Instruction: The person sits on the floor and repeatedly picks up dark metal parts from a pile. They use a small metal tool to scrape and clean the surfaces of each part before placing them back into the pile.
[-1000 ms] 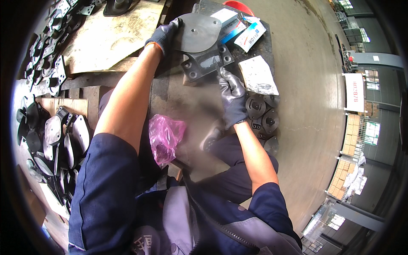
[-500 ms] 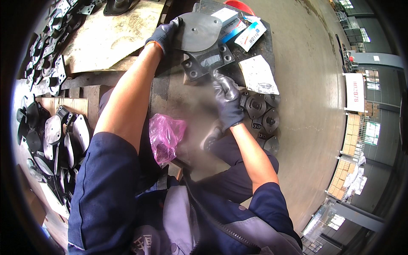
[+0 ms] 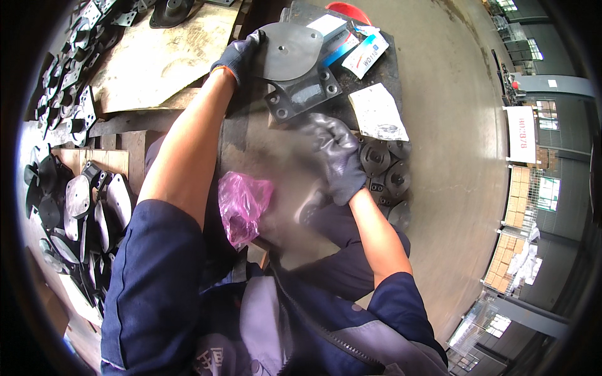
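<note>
My gloved left hand (image 3: 241,55) is closed on the left edge of a dark grey rounded metal plate (image 3: 290,51) with a small hole in its middle. Under the plate's near side sits a thick black mounting bracket (image 3: 304,95) with several bolt holes and a pale label patch. Just below that bracket is my gloved right hand (image 3: 338,153), its fingers curled and partly blurred; anything inside them is hidden. Beside its wrist lie several round black metal mounts (image 3: 376,158). A white sheet of paper (image 3: 379,113) rests on the dark bench top to the right of the bracket.
Small boxes (image 3: 327,26), a white-and-blue packet (image 3: 365,55) and a red bowl (image 3: 348,10) stand at the far end. A crumpled pink plastic bag (image 3: 243,207) lies near my lap. Metal parts (image 3: 78,195) are piled at left, near a wooden board (image 3: 166,59).
My right hand has moved slightly down and turned, with its fingers now spread over a wider curl. The left hand still grips the plate, which has shifted slightly down and left in view.
</note>
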A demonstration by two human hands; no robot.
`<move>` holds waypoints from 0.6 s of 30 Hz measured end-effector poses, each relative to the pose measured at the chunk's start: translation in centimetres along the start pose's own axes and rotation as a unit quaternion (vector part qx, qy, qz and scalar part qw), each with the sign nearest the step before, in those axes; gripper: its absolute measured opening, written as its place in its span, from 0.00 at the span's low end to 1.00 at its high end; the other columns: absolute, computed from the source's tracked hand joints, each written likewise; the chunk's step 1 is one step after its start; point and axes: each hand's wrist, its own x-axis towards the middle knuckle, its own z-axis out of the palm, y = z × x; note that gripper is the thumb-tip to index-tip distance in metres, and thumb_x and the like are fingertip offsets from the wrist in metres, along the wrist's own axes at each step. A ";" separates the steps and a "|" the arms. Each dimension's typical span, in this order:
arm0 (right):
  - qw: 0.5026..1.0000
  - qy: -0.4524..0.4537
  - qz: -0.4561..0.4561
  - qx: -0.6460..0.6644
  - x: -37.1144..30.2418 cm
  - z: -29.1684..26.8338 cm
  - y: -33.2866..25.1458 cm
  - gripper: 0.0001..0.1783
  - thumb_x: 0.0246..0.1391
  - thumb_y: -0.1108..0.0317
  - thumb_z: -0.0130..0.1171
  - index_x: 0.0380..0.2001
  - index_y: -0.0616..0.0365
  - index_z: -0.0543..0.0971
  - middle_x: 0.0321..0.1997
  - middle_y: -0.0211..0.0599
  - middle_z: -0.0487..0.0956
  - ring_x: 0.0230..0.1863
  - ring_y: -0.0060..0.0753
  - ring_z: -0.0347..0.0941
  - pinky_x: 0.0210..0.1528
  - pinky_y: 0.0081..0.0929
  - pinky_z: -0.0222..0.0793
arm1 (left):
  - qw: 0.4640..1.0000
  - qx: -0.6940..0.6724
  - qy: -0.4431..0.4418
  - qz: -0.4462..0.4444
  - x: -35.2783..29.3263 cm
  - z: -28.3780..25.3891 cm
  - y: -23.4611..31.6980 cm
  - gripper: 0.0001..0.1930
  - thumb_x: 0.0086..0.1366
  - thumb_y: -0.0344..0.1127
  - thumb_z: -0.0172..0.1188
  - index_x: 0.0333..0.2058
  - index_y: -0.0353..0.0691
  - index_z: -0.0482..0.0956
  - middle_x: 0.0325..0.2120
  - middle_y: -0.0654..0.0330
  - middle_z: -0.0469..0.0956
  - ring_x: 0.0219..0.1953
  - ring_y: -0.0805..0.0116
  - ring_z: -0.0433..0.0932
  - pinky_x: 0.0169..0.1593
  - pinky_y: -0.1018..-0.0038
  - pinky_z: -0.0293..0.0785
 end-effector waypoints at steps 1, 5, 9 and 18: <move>0.999 0.030 0.039 0.015 0.2 -0.2 -0.6 0.16 0.55 0.83 0.50 0.47 0.62 0.75 0.41 0.35 0.78 0.37 0.20 0.74 0.32 0.12 0.65 | 0.999 -0.031 0.005 -0.021 0.3 0.0 -0.1 0.26 0.64 0.57 0.53 0.46 0.38 0.77 0.37 0.60 0.78 0.37 0.72 0.72 0.44 0.75 0.68; 0.991 0.090 0.052 0.083 0.6 -1.7 0.0 0.17 0.54 0.84 0.48 0.46 0.61 0.76 0.36 0.31 0.77 0.32 0.19 0.71 0.31 0.13 0.65 | 0.996 -0.073 -0.007 -0.056 -0.3 0.5 0.7 0.28 0.63 0.58 0.54 0.47 0.37 0.77 0.37 0.59 0.78 0.36 0.72 0.73 0.43 0.75 0.69; 0.991 0.112 0.037 0.061 0.8 -2.1 1.3 0.18 0.53 0.86 0.48 0.45 0.62 0.77 0.34 0.31 0.77 0.30 0.18 0.70 0.30 0.14 0.65 | 0.992 -0.092 -0.010 -0.080 -1.2 0.2 1.5 0.29 0.62 0.60 0.54 0.46 0.37 0.77 0.37 0.59 0.78 0.35 0.71 0.73 0.42 0.75 0.69; 0.991 0.100 0.019 0.083 1.4 -2.1 2.2 0.11 0.56 0.80 0.52 0.41 0.65 0.79 0.33 0.36 0.79 0.26 0.17 0.69 0.27 0.12 0.63 | 0.995 -0.081 0.001 -0.057 0.0 0.2 0.3 0.29 0.62 0.59 0.54 0.47 0.38 0.77 0.39 0.59 0.78 0.36 0.71 0.73 0.43 0.74 0.69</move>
